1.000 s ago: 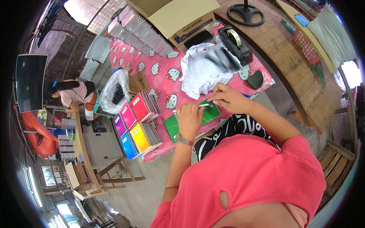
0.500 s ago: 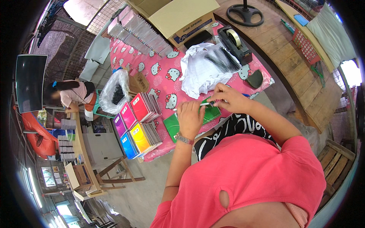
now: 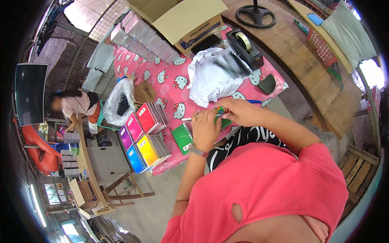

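Both my hands meet over green spiral notebooks (image 3: 181, 139) at the table's near edge. My left hand (image 3: 204, 128) is closed, fingers bent, with a slim white stick-like thing (image 3: 186, 119) poking out at its left side. My right hand (image 3: 240, 112) pinches a small green-and-yellow piece (image 3: 219, 109) with dark stripes, close to the left fingertips. Its exact kind is too small to make out. Left of my hands stand stacks of spiral notebooks in red (image 3: 149, 117), yellow (image 3: 149, 148), blue (image 3: 135, 158), pink and purple.
Beyond my hands lie white crumpled paper (image 3: 208, 77) with black spiral coils (image 3: 233, 67), a tape dispenser (image 3: 247, 48) and a dark green pad (image 3: 267, 84). Farther back are a cardboard box (image 3: 190, 24) and notebook stacks (image 3: 142, 38). A person (image 3: 75, 106) works at another table on the left.
The small green-and-yellow piece now shows between my fingertips. Less of the white stick-like thing is visible. My right hand has shifted slightly nearer, and the view has turned a little.
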The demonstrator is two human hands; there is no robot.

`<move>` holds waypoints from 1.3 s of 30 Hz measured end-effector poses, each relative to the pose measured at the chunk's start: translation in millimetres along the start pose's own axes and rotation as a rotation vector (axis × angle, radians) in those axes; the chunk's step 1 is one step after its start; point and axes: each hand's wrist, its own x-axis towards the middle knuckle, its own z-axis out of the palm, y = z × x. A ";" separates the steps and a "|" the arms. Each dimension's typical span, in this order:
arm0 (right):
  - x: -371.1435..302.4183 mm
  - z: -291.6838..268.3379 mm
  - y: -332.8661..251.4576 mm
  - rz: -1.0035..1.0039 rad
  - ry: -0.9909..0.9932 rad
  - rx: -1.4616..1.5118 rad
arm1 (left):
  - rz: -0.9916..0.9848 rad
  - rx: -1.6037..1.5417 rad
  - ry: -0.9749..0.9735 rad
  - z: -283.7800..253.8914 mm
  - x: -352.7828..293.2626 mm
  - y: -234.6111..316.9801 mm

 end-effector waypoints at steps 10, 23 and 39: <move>-61.8 -51.3 138.7 0.470 0.138 -0.966 | -0.042 0.159 0.057 -2.2 -3.6 0.8; 20.1 -28.4 71.4 0.362 -0.582 0.730 | -0.139 0.000 0.000 0.1 -9.9 -3.4; 33.7 -28.6 56.3 0.207 -0.500 0.355 | -0.137 -0.051 0.048 2.4 -4.3 -6.0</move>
